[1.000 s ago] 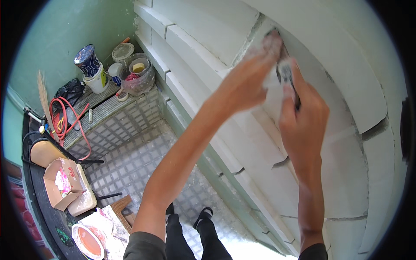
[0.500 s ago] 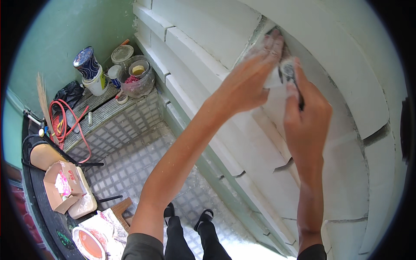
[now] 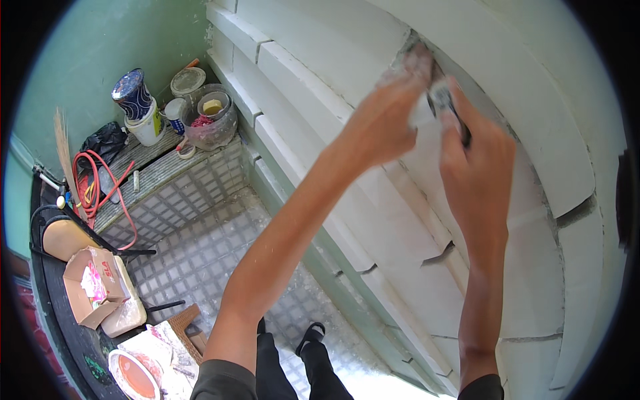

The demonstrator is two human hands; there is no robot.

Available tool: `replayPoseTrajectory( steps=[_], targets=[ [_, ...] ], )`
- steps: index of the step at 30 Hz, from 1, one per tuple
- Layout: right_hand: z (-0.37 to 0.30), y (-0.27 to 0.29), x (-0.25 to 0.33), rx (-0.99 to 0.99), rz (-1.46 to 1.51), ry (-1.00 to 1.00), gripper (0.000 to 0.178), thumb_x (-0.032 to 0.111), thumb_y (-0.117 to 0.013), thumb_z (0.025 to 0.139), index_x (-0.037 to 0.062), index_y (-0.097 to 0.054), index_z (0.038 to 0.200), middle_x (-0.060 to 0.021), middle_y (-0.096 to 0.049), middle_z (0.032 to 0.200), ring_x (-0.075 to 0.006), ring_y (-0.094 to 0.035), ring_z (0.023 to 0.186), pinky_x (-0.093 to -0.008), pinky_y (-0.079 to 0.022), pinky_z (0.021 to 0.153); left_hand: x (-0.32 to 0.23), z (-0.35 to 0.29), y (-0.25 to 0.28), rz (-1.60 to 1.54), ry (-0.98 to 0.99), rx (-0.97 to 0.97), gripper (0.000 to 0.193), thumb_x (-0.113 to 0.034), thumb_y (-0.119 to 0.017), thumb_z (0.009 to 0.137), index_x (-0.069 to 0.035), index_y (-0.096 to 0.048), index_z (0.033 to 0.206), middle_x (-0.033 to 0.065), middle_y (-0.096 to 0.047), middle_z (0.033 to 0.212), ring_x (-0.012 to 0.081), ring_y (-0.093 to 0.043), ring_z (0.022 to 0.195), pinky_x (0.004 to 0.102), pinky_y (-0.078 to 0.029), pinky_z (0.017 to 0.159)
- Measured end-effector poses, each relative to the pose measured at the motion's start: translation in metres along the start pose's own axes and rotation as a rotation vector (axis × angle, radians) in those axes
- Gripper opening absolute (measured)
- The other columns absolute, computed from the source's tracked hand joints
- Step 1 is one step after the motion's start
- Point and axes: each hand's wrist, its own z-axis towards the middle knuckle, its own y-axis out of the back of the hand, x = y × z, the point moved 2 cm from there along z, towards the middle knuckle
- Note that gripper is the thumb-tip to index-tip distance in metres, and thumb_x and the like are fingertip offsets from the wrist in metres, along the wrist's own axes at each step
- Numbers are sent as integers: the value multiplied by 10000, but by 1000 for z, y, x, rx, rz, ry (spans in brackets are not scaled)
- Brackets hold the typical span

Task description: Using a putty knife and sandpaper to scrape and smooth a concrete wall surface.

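Observation:
My right hand [image 3: 477, 157] is closed around a hand tool [image 3: 441, 99] with a grey and black handle. The tool looks like a scraper, but blur and fingers hide its working end. My left hand [image 3: 393, 100] reaches up beside it, its blurred fingers stretched out and pressed near the tool's front end. Both hands are at a rough grey joint [image 3: 408, 41] between pale panels, under a curved ledge. The white stepped panelling [image 3: 327, 33] carries several long raised mouldings, with dark gaps where pieces meet.
On a corner ledge [image 3: 150, 175] stand paint tins [image 3: 131, 87], a clear bucket [image 3: 213, 133] and a coiled red hose [image 3: 93, 180]. Lower left, a chair holds an open cardboard box [image 3: 87, 293]; a white-rimmed bowl [image 3: 137, 377] sits nearby. My feet stand on the tiled floor [image 3: 220, 233].
Both hands stay at the joint, blurred with motion. My left fingers have drawn slightly down, and my right hand has shifted a little to the right with the tool.

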Motion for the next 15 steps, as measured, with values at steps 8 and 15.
replayPoseTrajectory(
  steps=[8, 15],
  targets=[
    [-8, 12, 1, 22, -25, -131, 424, -6, -585, 887, -36, -678, 1300, -175, -573, 676, -263, -522, 569, -394, -433, 585, -18, 1, -10, 30, -46, -13, 953, 119, -622, 691, 78, -272, 1577, 299, -285, 1634, 437, -275, 1524, 448, -267, 1259],
    [-80, 51, -19, 69, 27, -114, 469, 9, -594, 903, -17, -642, 1368, -125, -593, 727, -210, -501, 580, -361, -412, 564, -70, -52, -38, -17, 47, 112, 1113, 112, -659, 686, 10, -98, 1642, 269, -132, 1695, 434, -206, 1558, 550, -240, 1249]
  ],
)
